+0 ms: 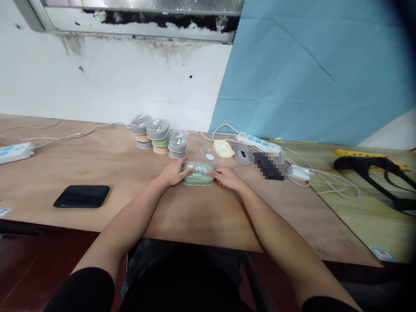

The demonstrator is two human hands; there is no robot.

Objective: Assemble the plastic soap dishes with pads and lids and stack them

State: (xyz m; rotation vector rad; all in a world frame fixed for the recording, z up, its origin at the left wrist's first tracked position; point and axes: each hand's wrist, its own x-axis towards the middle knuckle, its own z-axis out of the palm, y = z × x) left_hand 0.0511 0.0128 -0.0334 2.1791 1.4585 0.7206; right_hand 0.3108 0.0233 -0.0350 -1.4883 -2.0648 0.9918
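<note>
A small green box (197, 178) with a clear lid and a round white label lies flat on the table before me. My left hand (173, 172) grips its left end, thumb over the lid. At the opposite end my right hand (228, 178) holds it the same way. Just behind the box lie a loose clear lid (208, 152), a cream shallow tray (223, 148) and a grey oval piece (243, 154) with a dark slot. Similar boxes in grey, green and peach are stacked at the back left, including a grey one (178, 141) on the right.
A black phone (81, 196) lies at the left. Power strips stand at the far left (14, 152) and back right (258, 142), with white cables (338, 190) and an adapter (299, 172). A blurred dark object (269, 167) lies nearby. A black frame-like item (367, 171) is far right.
</note>
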